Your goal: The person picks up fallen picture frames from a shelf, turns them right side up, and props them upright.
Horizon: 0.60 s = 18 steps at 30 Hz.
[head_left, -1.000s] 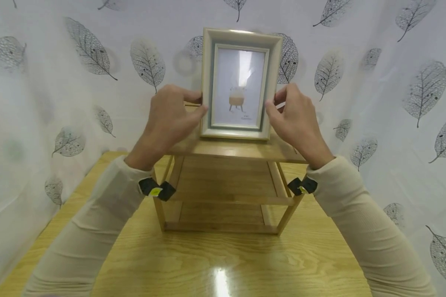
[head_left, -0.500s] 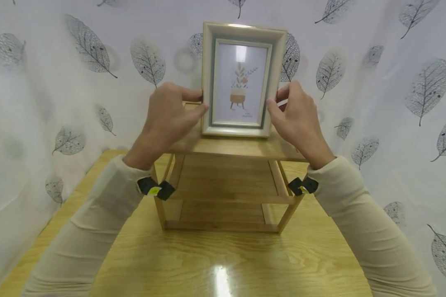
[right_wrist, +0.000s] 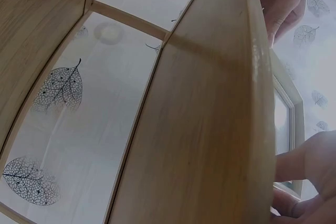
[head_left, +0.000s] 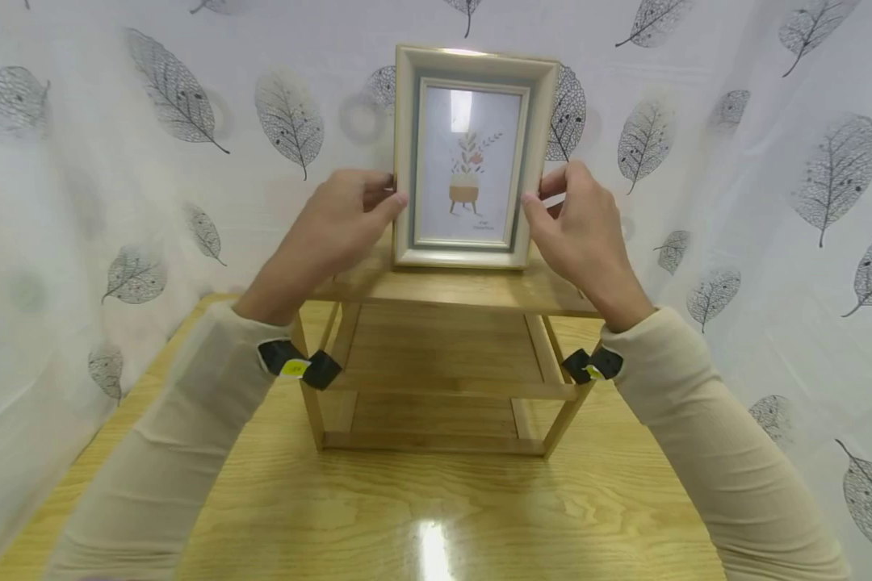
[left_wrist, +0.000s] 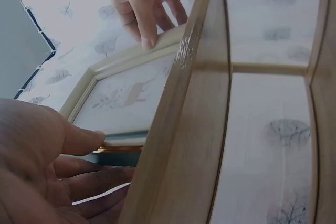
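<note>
A cream picture frame (head_left: 472,161) with a potted-plant print stands upright on the top board of a small wooden shelf (head_left: 436,292), seen in the head view. At its left side my left hand (head_left: 327,234) holds the edge, thumb on the front and fingers along the side. My right hand (head_left: 580,230) pinches the right edge, thumb in front and fingers behind. The left wrist view shows the left thumb (left_wrist: 86,141) against the frame's side, with the other fingers spread beneath it. In the right wrist view the shelf board hides most of the frame (right_wrist: 296,116).
Beneath the top board, the shelf has a middle board (head_left: 443,351) and a low board (head_left: 436,415). It stands on a glossy wood-grain table (head_left: 436,500). A white curtain (head_left: 741,177) with leaf prints hangs behind and at both sides.
The frame has tilted slightly, so the glare moved and the whole print shows. My left hand has turned and its wrist shifted a little left; the right hand has barely moved.
</note>
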Tool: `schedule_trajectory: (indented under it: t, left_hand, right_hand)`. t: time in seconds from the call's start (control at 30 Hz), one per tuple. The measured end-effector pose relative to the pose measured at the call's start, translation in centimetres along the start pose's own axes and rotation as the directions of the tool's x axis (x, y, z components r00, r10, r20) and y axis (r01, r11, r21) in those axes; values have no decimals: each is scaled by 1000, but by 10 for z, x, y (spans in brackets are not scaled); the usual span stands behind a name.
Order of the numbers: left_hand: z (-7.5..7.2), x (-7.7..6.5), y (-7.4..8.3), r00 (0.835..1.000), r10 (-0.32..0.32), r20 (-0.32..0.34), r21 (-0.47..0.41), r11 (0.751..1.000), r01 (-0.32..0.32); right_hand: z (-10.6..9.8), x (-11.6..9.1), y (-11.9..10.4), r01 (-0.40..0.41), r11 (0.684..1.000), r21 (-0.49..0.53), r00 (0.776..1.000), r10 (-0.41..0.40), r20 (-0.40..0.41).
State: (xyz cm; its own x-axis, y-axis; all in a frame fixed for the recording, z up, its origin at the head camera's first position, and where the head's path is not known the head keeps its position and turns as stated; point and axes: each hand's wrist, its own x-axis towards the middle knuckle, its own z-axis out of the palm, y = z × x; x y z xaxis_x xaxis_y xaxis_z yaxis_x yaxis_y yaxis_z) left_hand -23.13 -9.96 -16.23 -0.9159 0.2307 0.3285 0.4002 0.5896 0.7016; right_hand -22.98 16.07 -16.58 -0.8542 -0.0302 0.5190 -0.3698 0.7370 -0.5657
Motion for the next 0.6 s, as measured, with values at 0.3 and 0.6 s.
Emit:
schedule_trajectory:
  t: [0.3,0.6]
  left_hand:
    - [7,2,3,998,-43,46,-267,962,53]
    - [8,1,3,999,-42,20,-274,961,46]
  right_hand:
    - [1,0,2,5,1000,22,1000,-5,-16]
    - [1,-1,2,12,998,63,1000,-11,-14]
